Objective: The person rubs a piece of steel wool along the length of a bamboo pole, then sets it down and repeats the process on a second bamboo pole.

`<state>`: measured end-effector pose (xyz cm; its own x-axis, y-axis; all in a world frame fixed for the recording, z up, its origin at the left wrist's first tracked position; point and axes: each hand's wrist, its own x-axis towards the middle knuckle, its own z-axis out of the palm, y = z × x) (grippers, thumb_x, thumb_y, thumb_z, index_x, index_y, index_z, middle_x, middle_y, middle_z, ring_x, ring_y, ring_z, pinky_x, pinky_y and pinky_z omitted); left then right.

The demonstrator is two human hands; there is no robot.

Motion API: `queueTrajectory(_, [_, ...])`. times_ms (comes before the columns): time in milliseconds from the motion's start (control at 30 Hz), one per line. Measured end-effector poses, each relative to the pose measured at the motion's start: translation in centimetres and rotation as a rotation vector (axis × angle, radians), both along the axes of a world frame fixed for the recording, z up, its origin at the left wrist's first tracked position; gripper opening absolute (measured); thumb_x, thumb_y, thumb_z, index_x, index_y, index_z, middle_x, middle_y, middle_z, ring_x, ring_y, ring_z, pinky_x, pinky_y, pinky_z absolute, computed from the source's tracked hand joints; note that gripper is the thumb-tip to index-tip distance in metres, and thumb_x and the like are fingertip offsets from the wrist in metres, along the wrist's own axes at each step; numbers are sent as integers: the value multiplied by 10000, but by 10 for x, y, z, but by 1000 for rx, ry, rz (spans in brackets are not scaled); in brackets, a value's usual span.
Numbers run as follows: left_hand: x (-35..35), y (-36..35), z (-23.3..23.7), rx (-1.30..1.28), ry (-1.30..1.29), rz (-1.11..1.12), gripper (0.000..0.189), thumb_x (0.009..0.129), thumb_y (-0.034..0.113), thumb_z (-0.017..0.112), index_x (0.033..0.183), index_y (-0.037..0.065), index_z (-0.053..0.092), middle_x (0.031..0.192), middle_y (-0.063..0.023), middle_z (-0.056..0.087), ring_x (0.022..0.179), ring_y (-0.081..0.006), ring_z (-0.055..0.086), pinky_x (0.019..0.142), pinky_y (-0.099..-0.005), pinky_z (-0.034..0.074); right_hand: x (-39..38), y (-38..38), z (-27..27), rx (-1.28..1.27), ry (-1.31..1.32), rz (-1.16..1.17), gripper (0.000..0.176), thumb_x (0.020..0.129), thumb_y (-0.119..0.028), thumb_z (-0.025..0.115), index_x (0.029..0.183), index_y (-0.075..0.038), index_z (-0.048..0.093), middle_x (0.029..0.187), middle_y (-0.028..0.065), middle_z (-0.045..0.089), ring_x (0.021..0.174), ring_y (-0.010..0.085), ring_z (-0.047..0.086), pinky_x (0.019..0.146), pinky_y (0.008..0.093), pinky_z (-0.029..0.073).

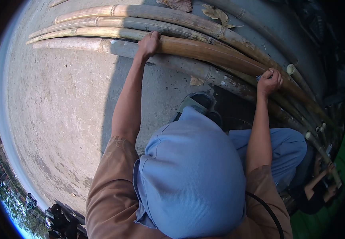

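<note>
Brown, smooth bamboo (208,52) is lying crosswise in front of the person, and its long axis is what matters here. It runs from the left hand (150,43) out past the right hand (270,81), slanting down the view toward the right, though the lens bends everything a bit, so don't trust the curve too much. Neither hand is really nearer, since both are right at it. The left one has its fingers closed around the left end. The right one is balled up tight against the near edge further along, with a tiny bluish bit (258,77) beside it; can't tell if that fist grips the bamboo itself or something small. Paler poles (140,24) lie roughly alongside on the far side, and a greyish pole (180,65) sits on the near side, between the bamboo and the sandal (199,102).
</note>
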<state>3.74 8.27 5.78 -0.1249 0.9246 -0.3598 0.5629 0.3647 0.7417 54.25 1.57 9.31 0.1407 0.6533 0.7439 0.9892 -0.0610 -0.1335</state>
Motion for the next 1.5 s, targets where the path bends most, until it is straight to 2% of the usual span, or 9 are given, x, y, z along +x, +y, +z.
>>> queueTrajectory(200, [-12,-2,-15,40,39,-163,579,1028,483,345,1328,88,645,1395,-176,653,1335,-438,557,1142,-513,354,33,22,-7,-112,-53,-189,209,909,-206,616,847,-63,755,938,158,748,947,388,659,899,517,505])
queueTrajectory(400, [-4,-4,-2,-53,-82,-34,490,1053,434,365,1289,110,648,1397,-161,646,1318,-431,571,1129,-542,355,-292,24,9,-306,272,378,120,945,-186,623,1035,-123,673,1031,87,656,1058,333,602,963,495,476])
queueTrajectory(533, [-38,7,-77,351,52,-273,493,1022,467,409,1300,119,620,1297,-223,697,1242,-462,617,1051,-491,450,-408,27,2,-311,405,569,136,936,-197,613,1028,-99,629,1048,105,656,1051,325,606,979,480,469])
queueTrajectory(667, [-8,-2,-16,73,-56,12,497,999,451,380,1201,104,672,1271,-243,701,1236,-461,617,1081,-488,417,-325,29,2,-305,324,570,114,872,-126,644,981,-102,618,998,100,646,1006,339,606,923,490,486])
queueTrajectory(900, [-16,-5,-20,139,-110,-185,474,992,465,547,1233,66,632,1186,-152,656,1126,-283,627,881,-416,536,59,9,-7,-63,-10,-156,112,908,-130,594,964,-88,681,973,108,729,955,361,658,974,500,455])
queueTrajectory(967, [-15,-14,0,68,-206,-176,506,969,480,629,1295,93,602,1213,-153,652,1136,-278,617,894,-413,518,131,11,-22,-164,228,-444,142,919,-174,603,995,-111,705,1028,100,737,1024,349,654,1008,509,442])
queueTrajectory(1167, [-12,-24,13,137,-448,-182,604,944,486,752,1360,99,545,1231,-219,690,1129,-278,625,897,-392,510,-79,11,11,-268,164,-296,127,906,-186,619,993,-175,711,1090,55,723,1117,347,617,990,555,448])
queueTrajectory(1367, [-20,-17,23,-19,-315,-262,526,1004,463,698,1329,64,590,1190,-213,694,1098,-226,633,901,-356,512,-350,23,14,-307,421,616,104,907,-141,642,1008,-146,669,1017,68,692,1023,328,623,954,467,471])
queueTrajectory(1500, [-21,-11,-25,271,-373,-246,492,1051,432,574,1349,46,640,1232,-220,701,1147,-309,664,1004,-393,496,-362,23,13,-230,428,554,111,865,-124,673,976,-127,661,988,67,663,1001,316,616,934,459,488])
